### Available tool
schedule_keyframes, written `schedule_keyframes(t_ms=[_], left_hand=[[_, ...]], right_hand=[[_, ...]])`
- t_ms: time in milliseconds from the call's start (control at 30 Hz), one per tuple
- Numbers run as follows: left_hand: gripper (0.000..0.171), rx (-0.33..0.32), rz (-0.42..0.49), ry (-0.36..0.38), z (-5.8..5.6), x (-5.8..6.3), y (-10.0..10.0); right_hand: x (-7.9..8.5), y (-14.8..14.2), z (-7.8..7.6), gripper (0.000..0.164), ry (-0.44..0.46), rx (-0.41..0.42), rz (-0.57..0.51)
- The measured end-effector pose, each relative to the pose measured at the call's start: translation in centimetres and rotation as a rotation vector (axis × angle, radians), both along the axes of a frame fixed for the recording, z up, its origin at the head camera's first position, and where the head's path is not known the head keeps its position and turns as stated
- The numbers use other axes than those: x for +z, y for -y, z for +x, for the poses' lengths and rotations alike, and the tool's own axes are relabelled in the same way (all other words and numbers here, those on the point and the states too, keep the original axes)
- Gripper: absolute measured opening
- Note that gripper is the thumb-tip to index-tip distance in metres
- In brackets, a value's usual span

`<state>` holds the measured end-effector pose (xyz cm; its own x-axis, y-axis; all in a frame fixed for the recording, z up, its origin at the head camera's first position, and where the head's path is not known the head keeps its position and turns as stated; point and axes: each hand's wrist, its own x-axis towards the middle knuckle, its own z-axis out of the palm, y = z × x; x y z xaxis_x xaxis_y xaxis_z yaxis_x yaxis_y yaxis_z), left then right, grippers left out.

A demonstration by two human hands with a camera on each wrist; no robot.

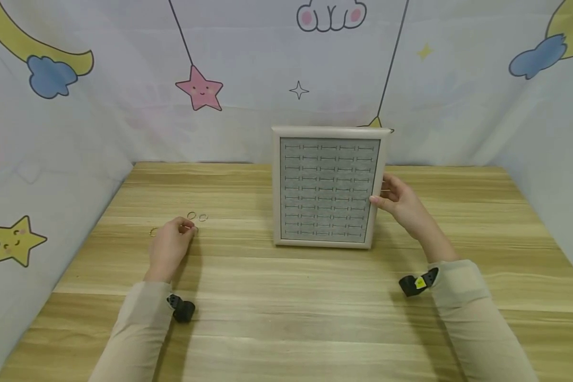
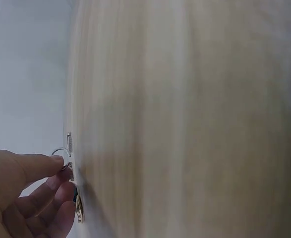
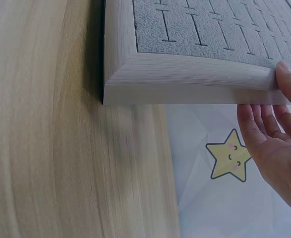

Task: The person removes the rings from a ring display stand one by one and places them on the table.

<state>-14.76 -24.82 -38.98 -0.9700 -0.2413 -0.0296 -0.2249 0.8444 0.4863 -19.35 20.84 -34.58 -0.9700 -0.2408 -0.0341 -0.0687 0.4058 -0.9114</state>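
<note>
In the head view my left hand (image 1: pixel 169 244) is low over the left part of the table, pinching a thin silver ring (image 2: pixel 61 150) between thumb and fingers. Two more silver rings (image 1: pixel 203 217) lie just beyond it, and a gold ring (image 1: pixel 153 232) lies to its left. A ring display board (image 1: pixel 324 185) with a pale frame and grey slotted padding stands upright, slightly leaning, right of the middle. No ring shows in its slots. My right hand (image 1: pixel 401 204) grips the board's right edge, thumb on the front of the frame, fingers behind.
The wood-grain table (image 1: pixel 267 313) reaches back to a white cloth (image 1: pixel 248 53) printed with stars, clouds and moons, which also hangs at both sides. A small black wrist camera (image 1: pixel 183 311) sits on the left sleeve, and another (image 1: pixel 413 285) on the right.
</note>
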Motion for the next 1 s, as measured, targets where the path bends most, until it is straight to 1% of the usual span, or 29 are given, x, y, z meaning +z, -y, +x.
schedule_keyframes(t_ms=[167,367,767,900,1000], left_hand=[[0.023,-0.002,-0.032,0.035,-0.03,-0.02,0.01],[0.024,0.003,-0.039,0.051,0.11,0.05,0.00],[0.025,0.012,-0.045,0.043,0.16,0.09,-0.12],[0.029,0.017,-0.027,0.047,0.13,0.33,-0.28],[0.033,0.003,-0.009,0.037,0.15,0.71,-0.58]], right_hand=[[0.05,0.07,0.11,0.060,0.015,-0.005,0.003],[0.05,0.19,0.21,0.059,0.025,0.002,0.005],[0.05,0.21,0.19,0.058,0.028,-0.004,-0.001],[0.15,0.25,0.24,0.059,0.032,-0.006,-0.004],[0.31,0.29,0.28,0.061,0.038,-0.008,-0.011]])
